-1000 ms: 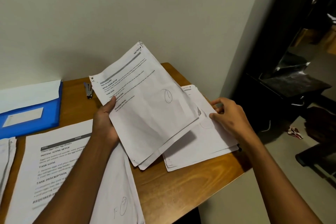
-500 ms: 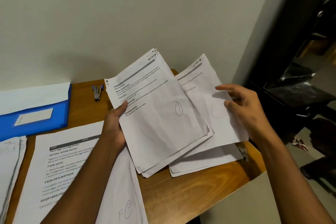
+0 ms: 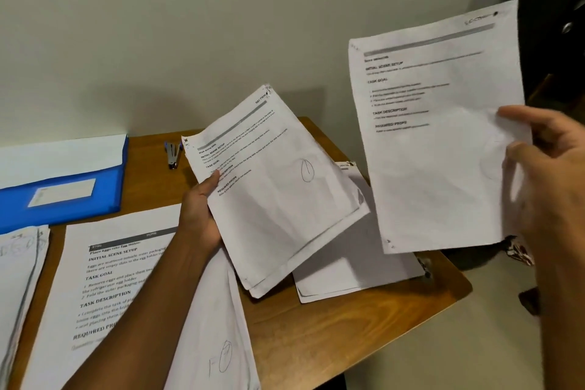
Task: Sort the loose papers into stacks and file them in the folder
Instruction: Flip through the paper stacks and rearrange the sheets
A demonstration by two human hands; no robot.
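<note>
My left hand [image 3: 200, 210] grips a small sheaf of printed papers [image 3: 278, 193] by its left edge, tilted above the wooden table [image 3: 316, 332]. My right hand [image 3: 547, 174] holds one printed sheet [image 3: 437, 136] by its right edge, raised high at the right, apart from the sheaf. Under the sheaf a stack of white papers [image 3: 354, 263] lies on the table's right part. A large printed stack [image 3: 104, 282] lies at the front left under my left forearm. The blue folder [image 3: 63, 196] lies at the back left with white sheets on it.
A small stapler [image 3: 173, 153] rests near the wall behind the sheaf. Another pile of papers [image 3: 19, 279] sits at the far left edge. The table's rounded right corner [image 3: 459, 285] borders open floor, and dark furniture [image 3: 557, 25] stands at the right.
My right hand has lifted the single sheet off the right stack and raised it up and to the right. The left hand's sheaf has stayed about where it was.
</note>
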